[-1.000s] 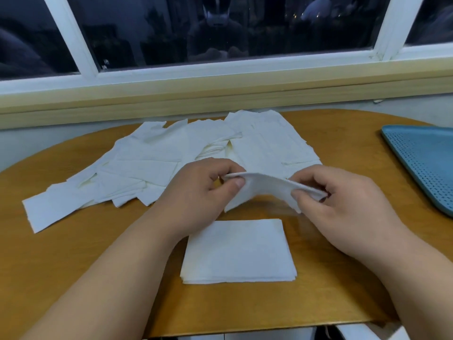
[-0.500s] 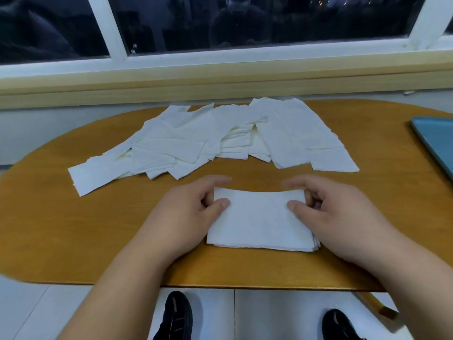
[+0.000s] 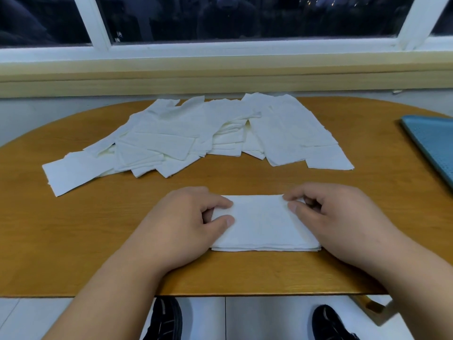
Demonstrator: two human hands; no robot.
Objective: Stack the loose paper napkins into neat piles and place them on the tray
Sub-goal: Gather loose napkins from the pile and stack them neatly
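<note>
Left hand (image 3: 186, 225): pinched the neat pile (image 3: 261, 224) at its left edge.
Right hand (image 3: 337, 217): pinched the right edge.
Loose napkins (image 3: 193, 141): lay on the table (image 3: 73, 241), beyond both hands.
Tray (image 3: 435, 143): sat well right of the right hand.

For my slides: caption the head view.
Left hand and right hand pinch a napkin pile; loose napkins lie beyond.

Hands: two, the left hand (image 3: 181, 224) and the right hand (image 3: 335, 217).
Neat pile (image 3: 262, 224): one, near the front edge of the table (image 3: 73, 241).
Loose napkins (image 3: 196, 141): many, overlapping toward the far edge; the exact number cannot be told.
Tray (image 3: 434, 143): one, at the right edge, partly out of view.
Table: one.
Shoes (image 3: 166, 320): two, below the front edge.
</note>
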